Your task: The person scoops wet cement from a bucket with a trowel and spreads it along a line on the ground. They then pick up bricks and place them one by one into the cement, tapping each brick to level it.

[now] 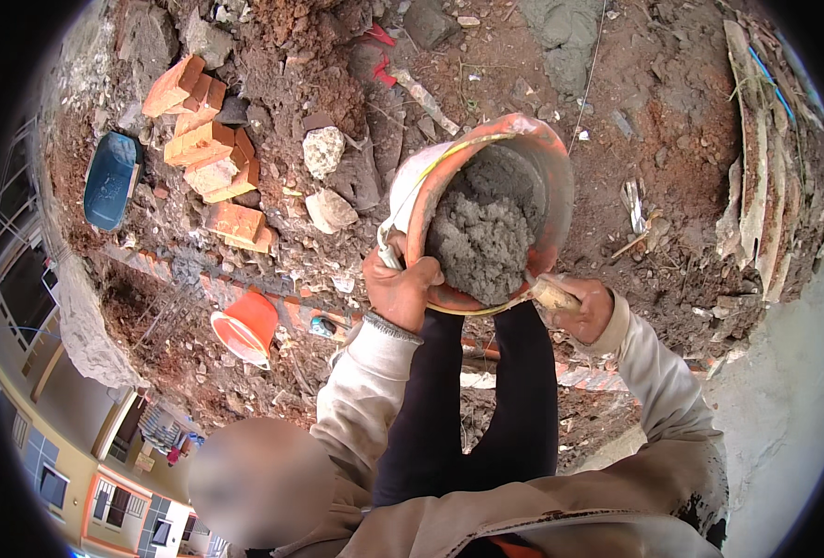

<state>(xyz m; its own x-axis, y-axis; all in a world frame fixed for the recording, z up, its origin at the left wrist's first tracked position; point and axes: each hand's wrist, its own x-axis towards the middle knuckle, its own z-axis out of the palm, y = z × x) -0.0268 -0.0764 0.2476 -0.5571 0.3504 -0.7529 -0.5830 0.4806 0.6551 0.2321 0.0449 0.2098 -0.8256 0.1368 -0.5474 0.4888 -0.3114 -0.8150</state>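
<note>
An orange bucket (556, 219) is tilted in front of my legs, its mouth toward me, with wet grey mortar (482, 232) inside. My left hand (401, 286) is closed on the near left side of its rim, thumb over the edge, beside the pale rope handle (389, 249). In my right hand (587, 312), at the near right of the rim, is the wooden handle of a trowel (555, 295). Its blade is hidden at the bucket's edge and in the mortar.
Orange bricks (212, 153) are piled at the left, near a blue tub (111, 181). A small orange bucket (246, 327) lies by a low brick course. Pale stones (323, 152) and a string line (590, 79) lie ahead; old boards (756, 158) at far right.
</note>
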